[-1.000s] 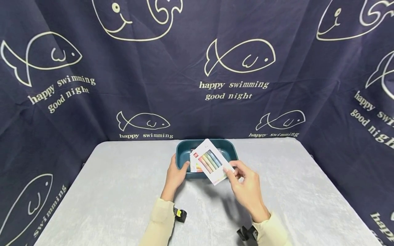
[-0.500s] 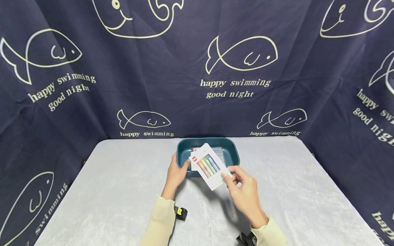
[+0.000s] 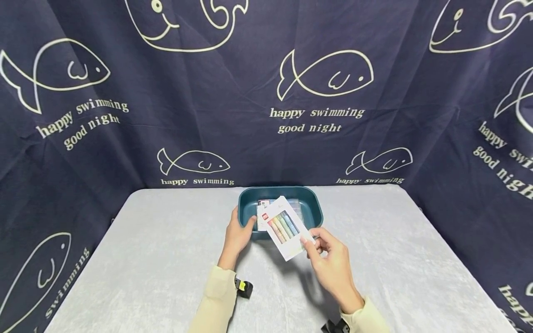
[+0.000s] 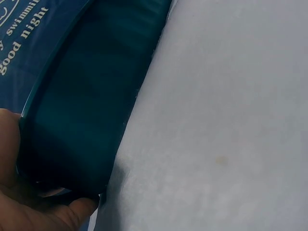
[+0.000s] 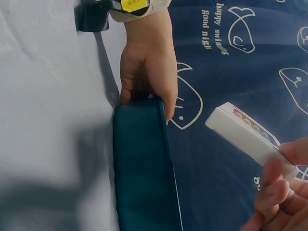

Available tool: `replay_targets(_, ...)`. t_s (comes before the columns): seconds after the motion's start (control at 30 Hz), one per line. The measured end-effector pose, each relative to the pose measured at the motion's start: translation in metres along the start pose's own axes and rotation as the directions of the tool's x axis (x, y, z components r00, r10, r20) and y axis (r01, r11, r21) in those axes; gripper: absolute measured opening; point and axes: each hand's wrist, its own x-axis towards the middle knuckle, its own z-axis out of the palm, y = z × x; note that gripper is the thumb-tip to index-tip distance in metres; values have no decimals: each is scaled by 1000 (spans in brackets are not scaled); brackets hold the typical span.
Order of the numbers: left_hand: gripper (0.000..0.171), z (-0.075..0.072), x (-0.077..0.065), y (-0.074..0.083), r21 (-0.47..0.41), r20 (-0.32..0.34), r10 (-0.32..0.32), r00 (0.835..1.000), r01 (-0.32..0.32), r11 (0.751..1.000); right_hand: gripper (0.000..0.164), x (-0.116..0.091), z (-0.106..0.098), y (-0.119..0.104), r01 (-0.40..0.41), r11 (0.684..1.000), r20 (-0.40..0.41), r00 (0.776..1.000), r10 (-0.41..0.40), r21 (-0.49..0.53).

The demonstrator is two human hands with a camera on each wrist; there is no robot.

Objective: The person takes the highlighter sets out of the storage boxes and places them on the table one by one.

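**Pen box held above the tray**

We pinch the white pen box (image 3: 285, 226) at its lower corner with our right hand (image 3: 331, 261), just above the near edge of the teal tray (image 3: 315, 206). Our left hand (image 3: 238, 233) grips the tray's left near corner, thumb over the rim. More packets (image 3: 296, 204) lie inside the tray, on the grey table (image 3: 145, 259).

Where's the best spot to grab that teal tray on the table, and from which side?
Take the teal tray by its free right rim, coming from the right. The left hand already grips the left end, thumb over the rim, and the right hand pinches a marker box over the near edge.
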Motion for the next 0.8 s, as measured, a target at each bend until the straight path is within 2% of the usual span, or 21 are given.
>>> replay_targets(0.8,67,1,0,-1,7,-13,13,1000,-13,1000,7,-22,11,-2,-146,981,119,984,131,127)
